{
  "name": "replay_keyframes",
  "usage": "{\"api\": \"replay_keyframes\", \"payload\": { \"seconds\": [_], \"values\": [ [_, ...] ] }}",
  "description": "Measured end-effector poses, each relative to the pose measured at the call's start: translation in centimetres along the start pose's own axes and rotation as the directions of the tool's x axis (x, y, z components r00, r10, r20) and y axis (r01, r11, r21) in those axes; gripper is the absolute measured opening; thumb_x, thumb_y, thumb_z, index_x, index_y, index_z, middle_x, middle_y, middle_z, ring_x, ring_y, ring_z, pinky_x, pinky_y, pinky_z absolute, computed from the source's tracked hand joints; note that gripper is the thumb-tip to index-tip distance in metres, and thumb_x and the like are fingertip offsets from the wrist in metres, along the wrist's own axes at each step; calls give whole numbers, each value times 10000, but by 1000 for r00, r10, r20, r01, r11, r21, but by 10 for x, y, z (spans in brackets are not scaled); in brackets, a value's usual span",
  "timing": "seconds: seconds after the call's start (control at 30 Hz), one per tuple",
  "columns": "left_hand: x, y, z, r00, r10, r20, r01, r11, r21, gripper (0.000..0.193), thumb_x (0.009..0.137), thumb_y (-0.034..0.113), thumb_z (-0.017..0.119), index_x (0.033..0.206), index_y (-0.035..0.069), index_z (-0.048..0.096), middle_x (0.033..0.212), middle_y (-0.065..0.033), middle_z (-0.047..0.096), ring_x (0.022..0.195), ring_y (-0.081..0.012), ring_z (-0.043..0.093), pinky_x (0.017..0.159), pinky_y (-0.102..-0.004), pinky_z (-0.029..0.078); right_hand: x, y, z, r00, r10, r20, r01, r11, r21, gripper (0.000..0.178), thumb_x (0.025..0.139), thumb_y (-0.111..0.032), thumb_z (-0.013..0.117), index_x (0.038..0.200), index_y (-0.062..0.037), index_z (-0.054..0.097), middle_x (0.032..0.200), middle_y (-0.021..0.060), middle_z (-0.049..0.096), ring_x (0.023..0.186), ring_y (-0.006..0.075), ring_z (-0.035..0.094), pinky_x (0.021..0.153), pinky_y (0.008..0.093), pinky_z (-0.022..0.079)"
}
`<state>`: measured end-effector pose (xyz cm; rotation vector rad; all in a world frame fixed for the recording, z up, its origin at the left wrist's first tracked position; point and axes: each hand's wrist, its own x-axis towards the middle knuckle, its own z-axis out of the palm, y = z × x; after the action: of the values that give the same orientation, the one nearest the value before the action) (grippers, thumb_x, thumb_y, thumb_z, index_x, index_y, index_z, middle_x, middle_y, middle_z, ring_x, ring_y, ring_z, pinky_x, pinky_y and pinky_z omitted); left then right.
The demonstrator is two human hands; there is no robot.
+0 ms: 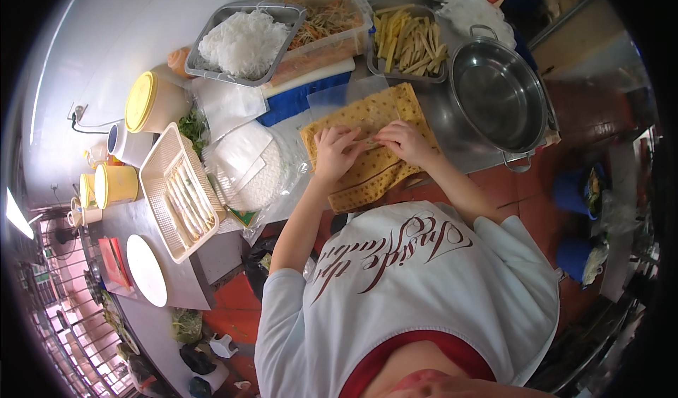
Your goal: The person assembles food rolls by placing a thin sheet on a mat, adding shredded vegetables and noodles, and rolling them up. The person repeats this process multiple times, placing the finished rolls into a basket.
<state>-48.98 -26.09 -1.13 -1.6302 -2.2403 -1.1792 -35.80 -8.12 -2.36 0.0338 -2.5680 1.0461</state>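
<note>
A yellow spotted cloth point(367, 183) lies on the metal counter in front of me. Over its middle, my left hand point(337, 151) and my right hand point(404, 142) face each other, fingers bent and closed. Between their fingertips is a thin pale roll point(366, 144), which looks like a rice-paper roll; the fingers partly hide it. Left of the cloth is a stack of round white rice papers point(251, 165) in clear plastic. Farther left, a cream plastic basket point(157, 159) holds several long, thin pale rolls point(189, 194) side by side.
At the back are a metal tray of white noodles point(244, 43), a clear box of shredded vegetables point(328, 27) and a tray of yellow strips point(409, 41). A steel pot point(498, 94) stands right. Lidded tubs point(141, 101) and a white oval plate point(147, 271) are left.
</note>
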Motion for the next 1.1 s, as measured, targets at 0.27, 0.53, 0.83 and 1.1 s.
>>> {"api": "replay_keyframes", "payload": {
  "seconds": [0.27, 0.53, 0.83, 1.1],
  "values": [
    [0, -17, 1, 991, 64, 118, -47, 989, -141, 127, 737, 103, 706, 854, 53, 702, 825, -66, 639, 785, -254, 601, 682, -361, 478, 9, 6, -9, 996, 65, 63, -67, 997, 28, 184, 810, -131, 650, 981, -92, 705, 1019, 54, 641, 917, 219, 566, 802, 328, 450],
    [19, -20, -4, 997, 10, 76, -19, 993, 115, 159, 737, 98, 711, 895, 79, 718, 894, -65, 623, 825, -243, 525, 754, -360, 379, 3, 12, -13, 984, 172, 35, -162, 966, -203, 179, 879, -260, 601, 1004, -202, 714, 1035, -14, 625, 1180, 203, 456, 1026, 478, 258],
    [6, -28, 3, 990, 120, 79, -121, 993, 3, 147, 757, 117, 708, 896, 71, 702, 918, -62, 617, 812, -244, 581, 707, -359, 466, 15, 32, -9, 988, 125, -90, -152, 886, -437, 196, 876, -322, 604, 1031, -258, 705, 1175, -38, 536, 1246, 260, 381, 1042, 549, 183],
    [25, -33, 0, 1000, 16, -4, -14, 964, 264, 130, 800, 208, 680, 868, 99, 698, 849, -34, 614, 846, -221, 554, 787, -357, 368, 16, 31, -16, 968, 225, 107, -208, 967, -150, 230, 884, -277, 596, 1101, -273, 673, 1122, -65, 562, 1193, 137, 418, 1051, 562, 156]
  ]
}}
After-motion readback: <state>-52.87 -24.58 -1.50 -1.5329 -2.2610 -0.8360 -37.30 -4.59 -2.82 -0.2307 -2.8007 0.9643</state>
